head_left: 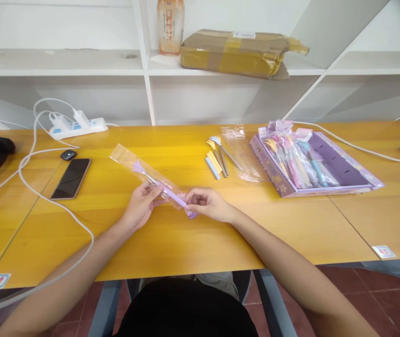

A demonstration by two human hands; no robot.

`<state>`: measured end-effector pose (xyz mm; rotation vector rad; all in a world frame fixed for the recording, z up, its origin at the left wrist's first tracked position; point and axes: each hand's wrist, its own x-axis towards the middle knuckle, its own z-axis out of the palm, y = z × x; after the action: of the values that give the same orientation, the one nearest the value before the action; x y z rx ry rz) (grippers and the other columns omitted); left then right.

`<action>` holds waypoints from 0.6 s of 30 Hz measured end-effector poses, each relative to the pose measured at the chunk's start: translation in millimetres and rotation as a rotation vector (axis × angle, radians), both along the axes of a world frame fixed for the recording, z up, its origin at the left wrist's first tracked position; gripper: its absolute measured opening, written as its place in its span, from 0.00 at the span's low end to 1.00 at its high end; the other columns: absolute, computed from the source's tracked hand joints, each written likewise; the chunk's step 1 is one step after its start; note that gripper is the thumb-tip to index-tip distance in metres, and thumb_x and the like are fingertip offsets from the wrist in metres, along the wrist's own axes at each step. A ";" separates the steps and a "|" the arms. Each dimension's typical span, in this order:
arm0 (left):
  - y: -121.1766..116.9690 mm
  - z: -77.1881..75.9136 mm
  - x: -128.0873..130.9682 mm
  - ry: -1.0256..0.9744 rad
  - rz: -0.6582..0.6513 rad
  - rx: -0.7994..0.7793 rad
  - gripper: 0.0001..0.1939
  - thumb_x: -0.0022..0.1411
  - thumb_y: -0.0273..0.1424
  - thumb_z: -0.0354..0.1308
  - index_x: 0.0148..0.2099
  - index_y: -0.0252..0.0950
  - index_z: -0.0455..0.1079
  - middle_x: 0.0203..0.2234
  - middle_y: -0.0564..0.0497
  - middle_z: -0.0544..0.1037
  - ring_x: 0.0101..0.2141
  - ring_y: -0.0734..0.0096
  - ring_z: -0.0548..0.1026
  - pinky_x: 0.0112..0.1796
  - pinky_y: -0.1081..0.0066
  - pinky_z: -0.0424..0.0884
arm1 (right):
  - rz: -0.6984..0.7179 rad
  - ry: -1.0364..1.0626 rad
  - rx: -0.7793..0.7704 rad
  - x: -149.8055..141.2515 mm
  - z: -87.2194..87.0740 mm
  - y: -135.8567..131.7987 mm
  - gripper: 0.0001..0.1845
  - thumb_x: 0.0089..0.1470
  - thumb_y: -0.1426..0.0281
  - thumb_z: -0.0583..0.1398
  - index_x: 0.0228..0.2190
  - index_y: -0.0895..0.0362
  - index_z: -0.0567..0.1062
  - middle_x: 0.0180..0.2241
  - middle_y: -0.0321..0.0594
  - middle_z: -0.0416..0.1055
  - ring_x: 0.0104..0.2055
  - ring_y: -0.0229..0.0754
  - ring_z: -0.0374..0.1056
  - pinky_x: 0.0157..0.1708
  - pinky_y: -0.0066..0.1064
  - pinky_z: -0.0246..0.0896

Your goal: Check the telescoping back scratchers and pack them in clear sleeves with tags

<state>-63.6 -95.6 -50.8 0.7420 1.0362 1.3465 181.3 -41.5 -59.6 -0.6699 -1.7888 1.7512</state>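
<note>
A purple back scratcher [174, 195] with a small hand-shaped head lies partly inside a clear plastic sleeve [120, 154]. My left hand [144, 202] is closed around the middle of the sleeve, thumb on top. At the other end, my right hand [207, 204] pinches the tip of the purple handle, where a printed purple card shows under the fingers. Beyond my hands lie a yellow back scratcher [217, 152] and a blue back scratcher [228, 152] with metal rods. Yellow and light blue tube pieces [213, 167] lie beside them.
An open purple display box [343, 161] on the right holds several bagged back scratchers. Beside it lies an empty clear bag [243, 152]. To the left are a phone [71, 179], a mouse [68, 154] and a power strip [80, 128]; a white cable crosses over my left forearm.
</note>
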 end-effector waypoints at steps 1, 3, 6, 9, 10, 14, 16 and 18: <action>-1.5 -0.2 0.8 0.022 -0.030 0.009 0.21 0.57 0.41 0.78 0.44 0.34 0.76 0.39 0.47 0.84 0.39 0.66 0.82 0.38 0.69 0.82 | 0.013 -0.008 0.004 -0.2 0.2 -0.2 0.23 0.55 0.52 0.74 0.37 0.58 0.77 0.29 0.36 0.76 0.29 0.37 0.73 0.32 0.29 0.71; -4.2 -1.8 2.5 0.064 -0.084 0.030 0.21 0.59 0.41 0.76 0.46 0.35 0.75 0.38 0.48 0.84 0.37 0.66 0.83 0.39 0.67 0.83 | 0.041 -0.023 0.019 -0.6 0.8 -0.9 0.22 0.55 0.53 0.73 0.37 0.57 0.76 0.30 0.36 0.77 0.28 0.36 0.72 0.31 0.28 0.69; -6.5 -5.2 4.2 0.138 -0.123 0.071 0.21 0.62 0.41 0.74 0.49 0.35 0.75 0.39 0.47 0.85 0.38 0.63 0.84 0.41 0.64 0.83 | 0.072 -0.060 0.101 -1.6 0.6 -2.2 0.20 0.60 0.55 0.71 0.40 0.57 0.77 0.31 0.36 0.76 0.28 0.36 0.71 0.29 0.27 0.65; -7.5 -6.6 5.7 0.219 -0.147 0.101 0.20 0.61 0.41 0.74 0.47 0.35 0.75 0.39 0.47 0.86 0.39 0.61 0.84 0.41 0.64 0.82 | 0.077 -0.091 0.172 -2.8 -1.5 -3.6 0.18 0.64 0.55 0.67 0.40 0.57 0.77 0.30 0.36 0.76 0.29 0.37 0.70 0.30 0.27 0.65; -7.9 -6.6 6.4 0.240 -0.166 0.104 0.20 0.61 0.41 0.75 0.47 0.36 0.75 0.39 0.46 0.86 0.39 0.61 0.84 0.41 0.64 0.82 | 0.072 -0.099 0.182 -3.2 -2.2 -3.9 0.18 0.65 0.54 0.67 0.40 0.57 0.77 0.30 0.36 0.76 0.29 0.37 0.70 0.31 0.28 0.65; -10.6 -5.5 10.3 0.265 -0.234 0.119 0.20 0.61 0.41 0.74 0.48 0.37 0.74 0.42 0.45 0.86 0.41 0.59 0.85 0.42 0.63 0.82 | 0.067 -0.142 0.235 -3.8 -2.3 -4.7 0.20 0.65 0.52 0.66 0.42 0.57 0.78 0.35 0.38 0.78 0.32 0.38 0.71 0.33 0.28 0.66; -11.9 -5.3 11.4 0.270 -0.236 0.138 0.19 0.62 0.41 0.73 0.49 0.37 0.75 0.42 0.46 0.86 0.42 0.59 0.84 0.43 0.63 0.81 | 0.076 -0.149 0.254 -3.8 -1.8 -4.6 0.20 0.66 0.52 0.65 0.42 0.57 0.79 0.35 0.39 0.78 0.33 0.39 0.71 0.34 0.29 0.67; -12.5 -5.5 11.1 0.283 -0.209 0.161 0.18 0.63 0.41 0.73 0.48 0.37 0.75 0.42 0.46 0.86 0.42 0.60 0.84 0.44 0.63 0.80 | 0.077 -0.128 0.231 -3.5 -2.5 -4.0 0.19 0.66 0.52 0.65 0.43 0.57 0.78 0.34 0.38 0.77 0.32 0.38 0.71 0.33 0.28 0.67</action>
<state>-52.4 -108.1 -56.3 1.1549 1.0442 1.1745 177.8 -45.5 -62.1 -0.6359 -2.0905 1.5465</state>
